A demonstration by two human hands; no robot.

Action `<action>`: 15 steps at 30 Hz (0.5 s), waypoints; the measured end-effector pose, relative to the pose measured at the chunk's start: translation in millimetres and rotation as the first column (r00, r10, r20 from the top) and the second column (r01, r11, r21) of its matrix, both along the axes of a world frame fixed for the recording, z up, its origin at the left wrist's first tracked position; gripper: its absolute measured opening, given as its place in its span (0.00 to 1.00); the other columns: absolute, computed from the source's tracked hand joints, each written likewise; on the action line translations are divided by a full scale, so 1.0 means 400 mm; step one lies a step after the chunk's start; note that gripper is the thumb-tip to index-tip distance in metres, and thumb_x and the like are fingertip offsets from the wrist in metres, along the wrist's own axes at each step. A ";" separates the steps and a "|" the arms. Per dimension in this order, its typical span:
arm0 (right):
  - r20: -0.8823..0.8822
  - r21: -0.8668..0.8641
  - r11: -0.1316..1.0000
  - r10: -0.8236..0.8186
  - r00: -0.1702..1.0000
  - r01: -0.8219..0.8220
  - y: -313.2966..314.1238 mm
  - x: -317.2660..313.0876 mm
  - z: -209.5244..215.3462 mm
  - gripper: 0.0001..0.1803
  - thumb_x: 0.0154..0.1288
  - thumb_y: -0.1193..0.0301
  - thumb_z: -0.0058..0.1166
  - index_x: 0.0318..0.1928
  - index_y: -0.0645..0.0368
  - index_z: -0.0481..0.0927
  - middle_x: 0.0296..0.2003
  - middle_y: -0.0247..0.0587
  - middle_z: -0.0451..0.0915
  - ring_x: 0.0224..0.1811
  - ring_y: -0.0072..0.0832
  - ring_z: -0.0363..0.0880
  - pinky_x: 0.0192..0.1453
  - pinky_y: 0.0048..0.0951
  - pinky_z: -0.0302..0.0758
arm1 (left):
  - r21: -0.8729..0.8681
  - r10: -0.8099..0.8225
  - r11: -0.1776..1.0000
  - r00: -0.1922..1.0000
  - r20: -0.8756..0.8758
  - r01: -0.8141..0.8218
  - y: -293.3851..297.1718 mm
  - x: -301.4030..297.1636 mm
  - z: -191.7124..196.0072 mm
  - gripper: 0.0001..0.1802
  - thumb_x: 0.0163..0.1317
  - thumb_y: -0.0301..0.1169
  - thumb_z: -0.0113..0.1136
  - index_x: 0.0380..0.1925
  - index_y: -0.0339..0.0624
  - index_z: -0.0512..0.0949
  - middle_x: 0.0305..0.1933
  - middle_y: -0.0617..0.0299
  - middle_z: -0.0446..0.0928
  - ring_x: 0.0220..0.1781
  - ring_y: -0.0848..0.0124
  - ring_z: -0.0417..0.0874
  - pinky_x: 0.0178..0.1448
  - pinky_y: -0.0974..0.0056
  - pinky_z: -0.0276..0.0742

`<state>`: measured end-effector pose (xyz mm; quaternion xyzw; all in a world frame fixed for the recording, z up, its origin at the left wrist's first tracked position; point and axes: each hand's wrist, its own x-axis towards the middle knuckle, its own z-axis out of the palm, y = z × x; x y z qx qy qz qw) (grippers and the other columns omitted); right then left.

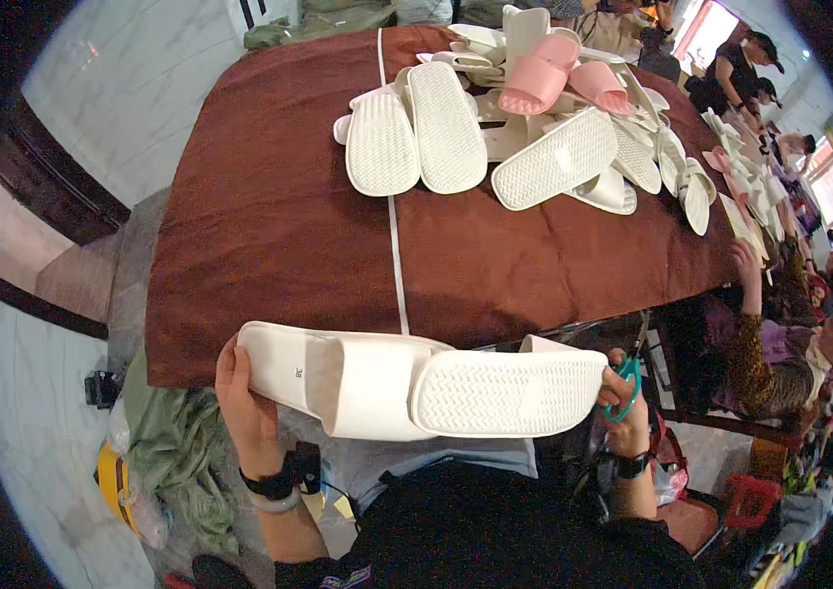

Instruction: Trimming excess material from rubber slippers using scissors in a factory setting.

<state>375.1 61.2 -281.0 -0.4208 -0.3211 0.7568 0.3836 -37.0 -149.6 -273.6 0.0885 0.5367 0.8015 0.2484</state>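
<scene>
one head-worn fisheye view, steeply downward and close over the brown-clothed table (269,226), edges bent

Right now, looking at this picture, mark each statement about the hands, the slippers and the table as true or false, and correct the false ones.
1. The left hand holds a white slipper. True.
2. The right hand holds a red pair of scissors. False: the scissors have green handles.
3. Pink slippers lie in the pile on the table. True.
4. The table cloth is blue. False: it is brown.
</scene>
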 end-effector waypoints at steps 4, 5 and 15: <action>0.007 0.046 0.996 0.072 0.997 -0.072 -0.027 -0.026 0.006 0.17 0.60 0.79 0.55 0.43 0.50 0.63 0.21 0.23 0.64 0.17 0.10 0.58 0.19 0.15 0.53 | -0.058 0.009 0.998 1.000 -0.008 -0.009 0.016 0.044 0.010 0.13 0.67 0.29 0.48 0.48 0.35 0.70 0.45 0.59 0.76 0.47 0.71 0.77 0.52 0.66 0.73; 0.008 0.043 0.997 0.066 0.998 -0.067 -0.028 -0.023 0.022 0.17 0.60 0.79 0.55 0.43 0.50 0.63 0.21 0.23 0.64 0.17 0.10 0.58 0.19 0.15 0.53 | -0.040 0.034 0.999 0.999 -0.029 -0.035 0.017 0.041 0.001 0.13 0.67 0.29 0.48 0.49 0.35 0.69 0.45 0.58 0.76 0.46 0.70 0.77 0.52 0.65 0.74; -0.292 0.014 1.000 0.009 0.957 -0.005 0.068 0.036 0.072 0.14 0.60 0.77 0.53 0.44 0.55 0.66 0.22 0.21 0.65 0.14 0.08 0.54 0.16 0.12 0.52 | -0.294 -0.363 0.906 0.917 -0.167 0.305 0.126 0.090 0.061 0.13 0.64 0.29 0.53 0.46 0.35 0.72 0.43 0.60 0.76 0.43 0.75 0.76 0.48 0.69 0.73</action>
